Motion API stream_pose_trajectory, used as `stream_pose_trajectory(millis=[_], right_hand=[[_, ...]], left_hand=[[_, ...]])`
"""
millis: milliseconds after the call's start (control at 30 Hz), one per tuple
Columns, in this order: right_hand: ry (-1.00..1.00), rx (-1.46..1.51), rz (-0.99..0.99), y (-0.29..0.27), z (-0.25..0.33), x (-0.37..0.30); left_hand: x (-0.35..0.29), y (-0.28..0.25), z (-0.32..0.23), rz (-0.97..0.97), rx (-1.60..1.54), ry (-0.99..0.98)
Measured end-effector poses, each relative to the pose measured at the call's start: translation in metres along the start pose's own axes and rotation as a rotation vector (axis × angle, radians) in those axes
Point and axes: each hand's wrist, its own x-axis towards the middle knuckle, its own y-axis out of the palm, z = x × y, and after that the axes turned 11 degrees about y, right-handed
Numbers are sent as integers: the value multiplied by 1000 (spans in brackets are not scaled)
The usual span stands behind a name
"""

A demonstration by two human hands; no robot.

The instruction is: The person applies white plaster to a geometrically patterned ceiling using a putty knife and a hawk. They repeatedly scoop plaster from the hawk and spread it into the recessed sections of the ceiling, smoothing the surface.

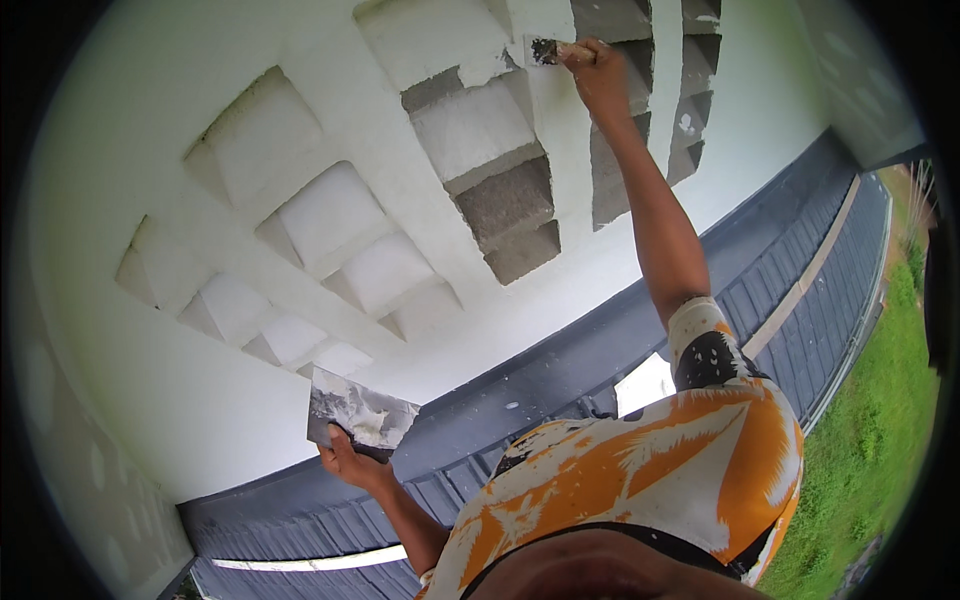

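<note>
1. Head view: the right hand [600, 75] is raised with its fingers closed around a small putty knife [553, 49], whose blade touches the white wall [150, 150] at the edge of a recessed block opening [500, 180].
2. The left hand [352, 462] is low, gripping a flat plaster board [358, 412] smeared with white and grey filler, just beside the wall's base.
3. Some recesses are white, others bare grey.
4. A dark tiled roof [800, 270] runs below the wall; grass [880, 440] lies beyond it.

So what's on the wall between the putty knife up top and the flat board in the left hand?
Head view: stepped block recesses, some grey and uncoated, others white, then plain white wall.
</note>
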Motion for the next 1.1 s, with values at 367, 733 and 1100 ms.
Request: stream_pose_trajectory(millis=[367,733,1100], right_hand=[[5,-199,-78,44,34,-39],[130,54,167,13,4,-12],[36,-44,40,43,35,-55]], left_hand=[[7,40,-9,77,-97,-5],[-1,16,-15,-20,-34,-24],[1,38,-19,-3,-32,-45]])
